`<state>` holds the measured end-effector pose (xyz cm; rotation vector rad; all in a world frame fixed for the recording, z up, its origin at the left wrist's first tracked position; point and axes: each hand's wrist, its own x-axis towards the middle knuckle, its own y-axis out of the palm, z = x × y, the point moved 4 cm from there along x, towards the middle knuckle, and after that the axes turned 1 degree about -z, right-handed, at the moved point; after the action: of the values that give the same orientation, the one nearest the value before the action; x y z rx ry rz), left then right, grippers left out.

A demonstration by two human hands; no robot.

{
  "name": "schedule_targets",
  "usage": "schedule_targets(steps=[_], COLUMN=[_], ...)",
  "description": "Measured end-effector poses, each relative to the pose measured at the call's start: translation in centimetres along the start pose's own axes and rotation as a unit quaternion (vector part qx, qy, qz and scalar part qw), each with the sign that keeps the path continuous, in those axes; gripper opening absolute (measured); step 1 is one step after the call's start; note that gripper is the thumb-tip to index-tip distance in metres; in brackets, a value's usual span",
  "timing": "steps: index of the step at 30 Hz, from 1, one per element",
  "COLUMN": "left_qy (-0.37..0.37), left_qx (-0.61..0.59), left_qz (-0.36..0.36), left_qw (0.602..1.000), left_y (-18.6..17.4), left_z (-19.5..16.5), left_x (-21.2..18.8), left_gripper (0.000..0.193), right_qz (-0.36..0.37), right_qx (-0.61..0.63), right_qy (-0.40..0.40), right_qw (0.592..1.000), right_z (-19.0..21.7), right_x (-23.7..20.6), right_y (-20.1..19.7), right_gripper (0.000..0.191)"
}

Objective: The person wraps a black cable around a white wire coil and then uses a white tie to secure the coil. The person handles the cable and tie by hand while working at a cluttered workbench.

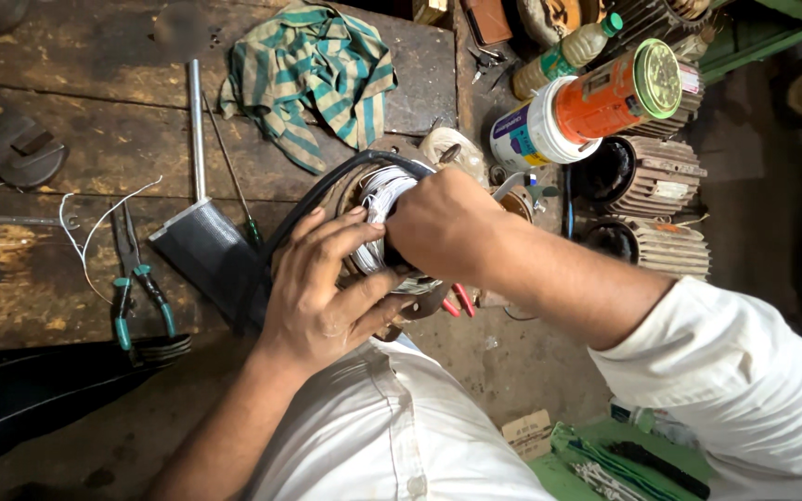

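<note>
Left hand (322, 288): clamped on the motor stator's (378, 227) near side, steadying it in the lap.
Right hand (443, 223): closed over the white winding (384, 190) at the top.
Advice: probably keep the left grip firm and tuck wires evenly.
Nearby: pliers (136, 292) and striped cloth (313, 74) on the desk (67, 148).

Rough, stained wooden bench (95, 148); striped cloth (313, 70); glossy plastic jar (605, 102).
</note>
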<state>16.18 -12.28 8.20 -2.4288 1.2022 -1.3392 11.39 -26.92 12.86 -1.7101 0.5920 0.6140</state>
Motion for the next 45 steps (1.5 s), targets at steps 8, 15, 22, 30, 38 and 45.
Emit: schedule_targets(steps=[8, 15, 22, 30, 38, 45], left_qy=[0.022, 0.176, 0.233, 0.318, 0.371, 0.312], left_qx=[0.067, 0.139, 0.203, 0.291, 0.299, 0.409], left_qz=[0.018, 0.122, 0.168, 0.195, 0.203, 0.203], left_qw=[0.997, 0.967, 0.936, 0.881, 0.855, 0.833], left_y=[-0.6, 0.1, 1.0, 2.6, 2.5, 3.1], left_z=[-1.6, -5.2, -5.9, -6.9, -7.1, -7.6], left_x=[0.5, 0.9, 2.3, 2.0, 2.2, 1.9], left_gripper=[0.027, 0.027, 0.020, 0.026, 0.028, 0.032], right_qz=[-0.022, -0.028, -0.043, -0.042, -0.053, -0.080], right_qx=[0.008, 0.000, -0.020, 0.009, 0.018, 0.002], right_qy=[-0.004, -0.015, -0.024, -0.027, -0.033, -0.081], right_qw=[1.000, 0.999, 0.999, 0.999, 0.998, 0.994], right_z=[-0.3, -0.5, -0.6, -0.6, -0.6, -0.1], right_x=[-0.1, 0.3, 0.6, 1.0, 1.0, 1.2], right_y=[-0.2, -0.1, -0.5, -0.4, -1.0, -1.9], right_gripper=[0.014, 0.014, 0.016, 0.020, 0.021, 0.023])
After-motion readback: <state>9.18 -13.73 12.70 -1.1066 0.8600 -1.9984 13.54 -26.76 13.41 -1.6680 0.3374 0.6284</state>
